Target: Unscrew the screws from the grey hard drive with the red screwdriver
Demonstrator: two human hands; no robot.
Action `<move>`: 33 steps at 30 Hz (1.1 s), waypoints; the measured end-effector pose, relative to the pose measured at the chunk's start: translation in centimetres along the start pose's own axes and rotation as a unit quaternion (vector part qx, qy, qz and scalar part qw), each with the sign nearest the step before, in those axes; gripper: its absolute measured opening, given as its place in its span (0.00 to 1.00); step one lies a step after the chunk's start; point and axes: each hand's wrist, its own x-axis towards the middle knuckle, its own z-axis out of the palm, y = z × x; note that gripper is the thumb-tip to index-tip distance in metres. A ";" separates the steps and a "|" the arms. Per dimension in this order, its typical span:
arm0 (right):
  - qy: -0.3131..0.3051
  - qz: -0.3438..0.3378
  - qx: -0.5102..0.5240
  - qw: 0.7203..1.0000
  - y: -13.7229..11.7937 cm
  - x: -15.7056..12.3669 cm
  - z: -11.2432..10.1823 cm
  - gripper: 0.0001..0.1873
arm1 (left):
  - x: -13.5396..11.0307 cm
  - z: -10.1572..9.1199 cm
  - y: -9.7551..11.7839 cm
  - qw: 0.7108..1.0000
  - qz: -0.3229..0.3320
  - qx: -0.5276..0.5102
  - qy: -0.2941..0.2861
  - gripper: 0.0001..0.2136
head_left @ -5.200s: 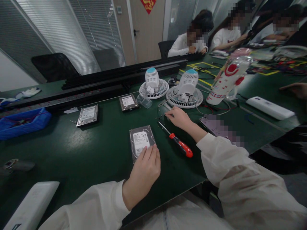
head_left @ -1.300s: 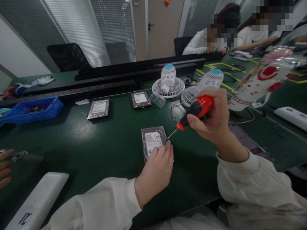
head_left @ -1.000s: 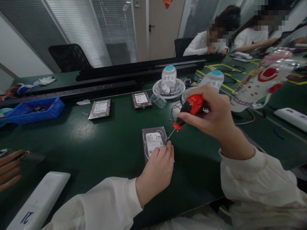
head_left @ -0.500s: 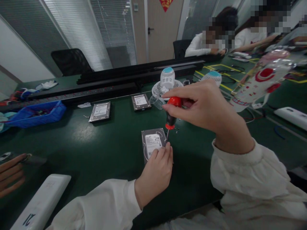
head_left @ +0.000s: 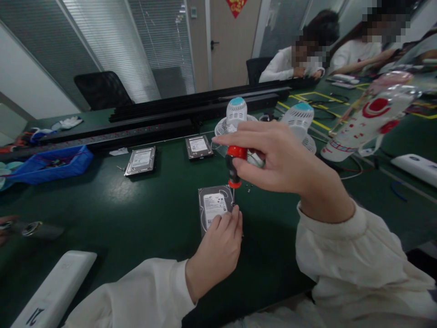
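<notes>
Fingers of the right hand [head_left: 278,157] are clamped on a red-and-black plastic-handled screwdriver [head_left: 233,172], thumb below, the index finger stretched out past its top end; those of the left hand [head_left: 217,248] lie together over a white-labelled, dark grey metal hard drive [head_left: 214,207] (whether the hidden thumb grips an edge, I cannot tell). Largest is the broad dark-green tabletop [head_left: 143,232]; beyond the work, well apart from the drive, stands a white plastic fan with a blue cap [head_left: 236,110]. The drive lies flat in front of the person, and the left hand has stayed on it. A second ago the screwdriver leaned well to the right; now it stands nearly upright. That seems to set the shaft squarer over the drive's right edge, a better line for turning; the tip appears just beyond the left fingertips. Smallest, tiny metal screws [head_left: 249,191] lie loose just beside the drive, untouched.
</notes>
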 end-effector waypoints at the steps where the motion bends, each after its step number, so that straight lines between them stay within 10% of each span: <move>1: 0.005 0.004 -0.003 1.000 0.0 0.0 0.1 0.20 | 0.0 0.0 0.0 1.000 -0.001 -0.002 0.000 0.26; 33: -0.013 0.080 -0.043 0.996 -0.4 -0.3 0.3 0.27 | -0.1 0.4 0.0 1.000 -0.009 -0.014 0.019 0.26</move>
